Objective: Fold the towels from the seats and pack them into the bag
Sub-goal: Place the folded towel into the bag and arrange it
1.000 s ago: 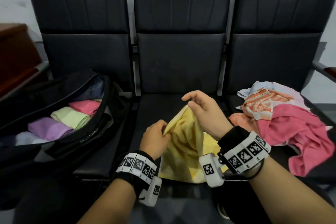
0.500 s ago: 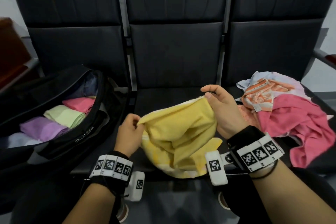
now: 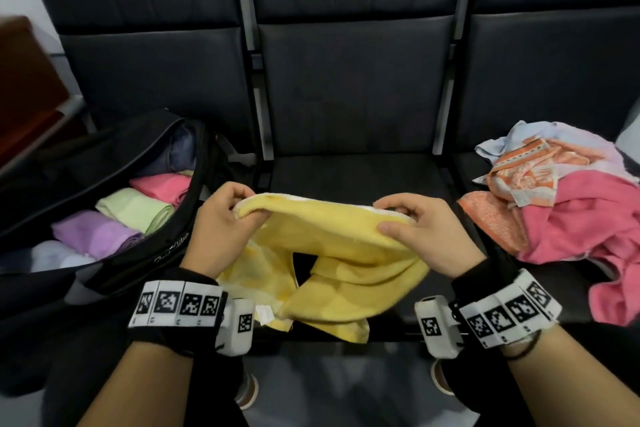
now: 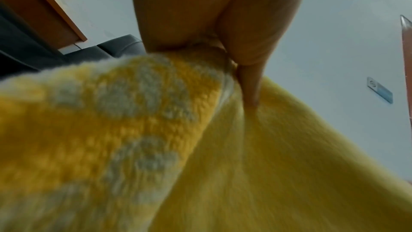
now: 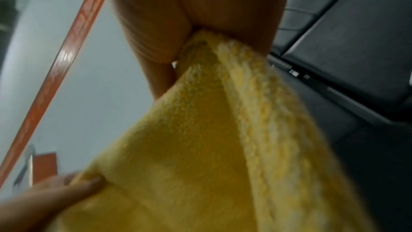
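Behind the fingers, each bare forearm wears a black wristband [image 3: 180, 329] ringed with white square-code tags and a white camera block [image 3: 437, 326]

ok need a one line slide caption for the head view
Both hands, left hand and right hand, pinch a yellow towel stretched over the middle seat, open bag on the left.

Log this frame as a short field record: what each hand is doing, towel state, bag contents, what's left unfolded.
left hand: pinches the yellow towel at its left top end
right hand: pinches its right top end
towel state: stretched between hands, rest hanging, unfolded
bag: open, left seat; folded pink, green, purple towels inside
unfolded pile: right seat; pink, orange, pale blue
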Demonstrator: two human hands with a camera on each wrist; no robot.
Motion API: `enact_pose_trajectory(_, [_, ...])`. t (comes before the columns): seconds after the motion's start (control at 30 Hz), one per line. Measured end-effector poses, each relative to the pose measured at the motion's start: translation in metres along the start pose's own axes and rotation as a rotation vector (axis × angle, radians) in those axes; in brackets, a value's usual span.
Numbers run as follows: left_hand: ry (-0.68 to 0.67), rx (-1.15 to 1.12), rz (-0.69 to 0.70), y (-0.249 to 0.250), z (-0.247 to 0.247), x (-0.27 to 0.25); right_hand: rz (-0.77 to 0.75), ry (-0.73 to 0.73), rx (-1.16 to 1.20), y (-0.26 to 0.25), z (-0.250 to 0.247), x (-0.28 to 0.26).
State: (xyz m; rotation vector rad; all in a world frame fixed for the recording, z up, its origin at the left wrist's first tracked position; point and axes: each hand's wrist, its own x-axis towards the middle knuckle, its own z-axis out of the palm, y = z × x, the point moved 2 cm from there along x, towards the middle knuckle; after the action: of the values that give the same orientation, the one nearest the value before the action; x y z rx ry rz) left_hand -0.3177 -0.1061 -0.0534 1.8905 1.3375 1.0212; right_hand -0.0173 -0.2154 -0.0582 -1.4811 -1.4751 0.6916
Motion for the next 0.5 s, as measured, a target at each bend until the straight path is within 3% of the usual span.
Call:
enact_pose_trajectory(0.17, [-0.326, -0.008, 0.007, 0.005, -0.006, -0.007, -0.031, 0.207, -0.162, 0.008, -0.014, 0.008])
enact_pose_trajectory(0.23, [-0.386, -0.053, -0.014, 0.004, -0.005, -0.011, -0.070, 0.274, -0.210, 0.008, -0.021, 0.013])
enact_pose_trajectory(0.4, [-0.368, 0.117, 0.098, -0.005, -0.005, -0.013, -0.095, 0.384, -0.225, 0.007, -0.024, 0.016])
enact_pose_trajectory(0.5, [-0.209, 0.276, 0.098, -0.009, -0.007, -0.011, -0.091, 0.444, -0.313, 0.005, -0.024, 0.013])
